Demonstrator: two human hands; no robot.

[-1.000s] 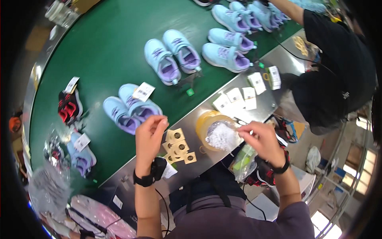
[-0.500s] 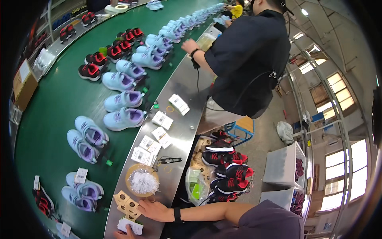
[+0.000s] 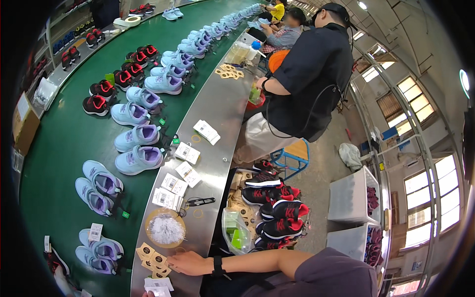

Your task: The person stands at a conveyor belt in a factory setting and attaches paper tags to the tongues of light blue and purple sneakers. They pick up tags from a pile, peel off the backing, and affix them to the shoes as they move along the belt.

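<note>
Factory line: a long green conveyor belt [image 3: 64, 148] curves away on my left, with a steel bench [image 3: 217, 114] running alongside it.

My left hand [image 3: 188, 263] lies flat on the bench, palm down, fingers stretched out and slack, gripping nothing. Fingertips [image 3: 170, 267] touch the edge of a small pile of tan cardboard hang tags [image 3: 153, 260]. Black wristband [image 3: 216, 266] on that wrist.

My right hand [image 3: 147, 294] barely shows at the bottom edge, next to a stack of white printed cards [image 3: 158, 285]. I can't tell whether it is closed or holding anything.

Just beyond the tags sits a round shallow dish of white plastic fasteners [image 3: 166, 228]. Further up the bench: white barcode labels [image 3: 168, 190] in loose stacks and black snips [image 3: 198, 201] lying flat.

Belt carries pairs of kids' sneakers, light blue with purple [image 3: 136, 148] nearest, black with red [image 3: 101, 96] further up.

Below the bench edge, a clear bag with green items [image 3: 235, 232] and a heap of black and red sneakers [image 3: 274, 208].

A co-worker in a black shirt [image 3: 309, 74] sits at the bench further along; more people sit beyond.
</note>
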